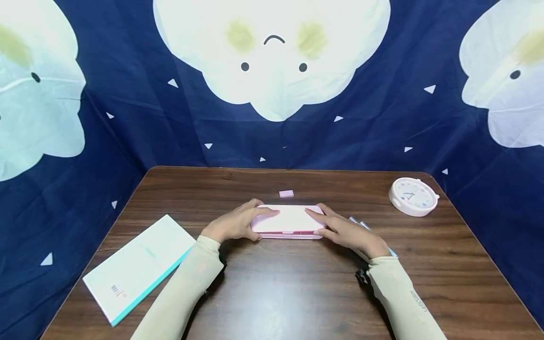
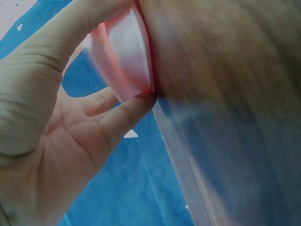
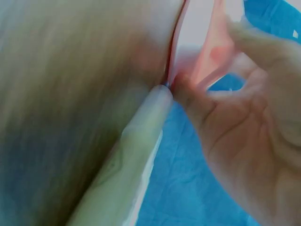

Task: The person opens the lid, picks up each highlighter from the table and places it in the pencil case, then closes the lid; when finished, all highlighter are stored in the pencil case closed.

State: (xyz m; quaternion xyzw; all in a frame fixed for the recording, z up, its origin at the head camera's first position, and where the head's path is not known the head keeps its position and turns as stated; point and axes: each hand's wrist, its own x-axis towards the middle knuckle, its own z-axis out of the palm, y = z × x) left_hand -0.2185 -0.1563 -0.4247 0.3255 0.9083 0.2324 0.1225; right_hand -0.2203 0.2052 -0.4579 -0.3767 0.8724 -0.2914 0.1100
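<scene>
A pale pink pencil case (image 1: 289, 219) lies near the middle of the table, its white-pink lid slightly raised along the near edge and a darker pink strip showing beneath. My left hand (image 1: 240, 221) grips its left end, thumb over the lid. In the left wrist view, the fingers (image 2: 127, 113) reach round the case's end (image 2: 129, 52). At the opposite end my right hand (image 1: 346, 229) holds the case, with the thumb on top; the right wrist view shows that end (image 3: 195, 42) between thumb and fingers. The inside of the case is hidden.
A small pink eraser (image 1: 286, 193) lies just beyond the case. Slim pale-blue pens (image 1: 365, 225) are partly hidden behind the right forearm. A white notebook (image 1: 142, 264) with a turquoise edge sits at the left, and a round white clock (image 1: 413, 196) at the back right.
</scene>
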